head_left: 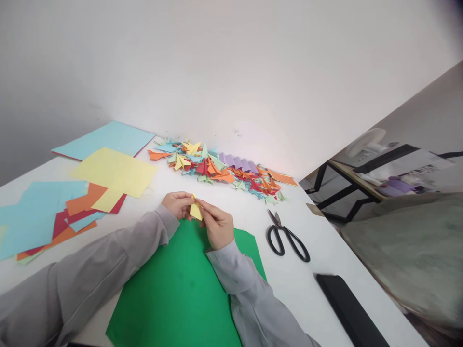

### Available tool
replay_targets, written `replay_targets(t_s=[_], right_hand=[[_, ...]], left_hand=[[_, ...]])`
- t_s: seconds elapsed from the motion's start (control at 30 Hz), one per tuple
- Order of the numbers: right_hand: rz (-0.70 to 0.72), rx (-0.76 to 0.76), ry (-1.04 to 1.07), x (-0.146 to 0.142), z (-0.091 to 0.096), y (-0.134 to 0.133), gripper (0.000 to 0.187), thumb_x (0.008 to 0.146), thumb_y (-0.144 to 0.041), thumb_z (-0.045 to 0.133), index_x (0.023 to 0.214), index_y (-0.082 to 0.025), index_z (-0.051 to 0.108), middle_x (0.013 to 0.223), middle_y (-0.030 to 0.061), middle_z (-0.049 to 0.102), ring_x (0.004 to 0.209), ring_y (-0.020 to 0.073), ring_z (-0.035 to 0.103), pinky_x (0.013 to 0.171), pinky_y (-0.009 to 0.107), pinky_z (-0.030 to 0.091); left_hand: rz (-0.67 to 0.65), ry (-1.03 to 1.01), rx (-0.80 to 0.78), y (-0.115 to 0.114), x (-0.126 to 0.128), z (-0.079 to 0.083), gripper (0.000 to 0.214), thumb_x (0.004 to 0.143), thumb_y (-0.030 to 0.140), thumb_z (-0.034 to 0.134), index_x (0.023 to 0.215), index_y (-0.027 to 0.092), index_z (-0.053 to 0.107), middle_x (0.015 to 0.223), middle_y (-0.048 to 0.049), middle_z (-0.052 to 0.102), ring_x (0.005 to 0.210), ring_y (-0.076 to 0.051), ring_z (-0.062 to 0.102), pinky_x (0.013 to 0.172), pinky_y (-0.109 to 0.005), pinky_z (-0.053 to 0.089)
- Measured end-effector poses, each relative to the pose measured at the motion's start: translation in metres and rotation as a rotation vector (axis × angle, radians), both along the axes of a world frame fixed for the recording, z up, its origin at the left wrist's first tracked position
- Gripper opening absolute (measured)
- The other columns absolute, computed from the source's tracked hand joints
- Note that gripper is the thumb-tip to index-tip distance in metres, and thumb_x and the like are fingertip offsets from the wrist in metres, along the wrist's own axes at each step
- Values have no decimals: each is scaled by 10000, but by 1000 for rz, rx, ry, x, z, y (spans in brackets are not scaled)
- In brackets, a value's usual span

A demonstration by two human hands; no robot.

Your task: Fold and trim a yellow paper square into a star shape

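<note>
Both hands meet over the far edge of a large green paper sheet (181, 289) on the white table (307, 289). A small folded yellow paper piece (196, 210) is pinched between them. My left hand (178, 204) grips its left side with closed fingers. My right hand (217, 224) pinches its right side, fingers pressed together. Grey sleeves cover both arms.
A pile of several folded coloured paper shapes (217, 169) lies along the wall. Yellow sheets (114, 174), light blue sheets (104, 140) and a mixed stack (47, 217) lie at the left. Black scissors (285, 236) rest right of the hands, a black flat object (349, 311) nearer the table's right edge.
</note>
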State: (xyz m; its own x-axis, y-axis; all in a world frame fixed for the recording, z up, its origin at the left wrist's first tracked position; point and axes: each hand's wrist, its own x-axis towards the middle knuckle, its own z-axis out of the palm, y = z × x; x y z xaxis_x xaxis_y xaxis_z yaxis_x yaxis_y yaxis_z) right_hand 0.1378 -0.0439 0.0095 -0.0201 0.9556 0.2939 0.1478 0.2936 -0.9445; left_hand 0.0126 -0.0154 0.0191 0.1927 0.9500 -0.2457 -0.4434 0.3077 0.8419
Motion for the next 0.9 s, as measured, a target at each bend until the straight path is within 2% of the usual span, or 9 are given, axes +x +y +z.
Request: replay_targets(t_s=[0.2,0.33,0.47,0.53,0.7,0.9], right_hand=[[-16,-21,-13,-2,1,-1,268,717,-243,507,929,-196,663,643,13,633,382,85,430,382,237,368],[13,-26,1,-3,3,-3,268,712,-268,530,938,-195,656,597,3,606,387,85,435,387,234,367],[43,-111,133,-1,5,-2,358,739,-382,504,1009,-172,607,461,-35,519,367,91,453,381,224,373],[43,-172,226,0,5,0,391,756,-439,457,985,-156,599,415,-49,481,351,92,459,358,210,355],[93,-331,280,1,3,6,364,686,-456,539,846,-136,608,396,-41,513,341,89,478,341,192,350],[122,-341,255,0,5,7,338,594,-392,643,813,-138,597,396,-52,529,326,81,473,331,186,343]], left_hand=[[-34,-7,43,0,1,-1,278,529,335,680,548,105,526,411,-14,552,344,-110,507,278,-196,385],[-15,-3,65,1,2,-4,292,499,344,704,556,112,536,371,20,507,322,-92,477,273,-189,377],[15,-2,60,0,2,-3,273,529,329,690,561,111,529,373,19,505,319,-95,476,275,-190,367],[21,22,64,-1,2,-2,273,536,330,685,592,105,541,396,6,529,327,-99,481,274,-190,359],[33,109,110,-3,4,-3,323,510,368,693,633,97,566,412,4,542,326,-97,471,270,-192,352],[27,138,126,-4,3,-3,324,507,385,687,617,106,564,395,19,519,323,-90,458,286,-197,358]])
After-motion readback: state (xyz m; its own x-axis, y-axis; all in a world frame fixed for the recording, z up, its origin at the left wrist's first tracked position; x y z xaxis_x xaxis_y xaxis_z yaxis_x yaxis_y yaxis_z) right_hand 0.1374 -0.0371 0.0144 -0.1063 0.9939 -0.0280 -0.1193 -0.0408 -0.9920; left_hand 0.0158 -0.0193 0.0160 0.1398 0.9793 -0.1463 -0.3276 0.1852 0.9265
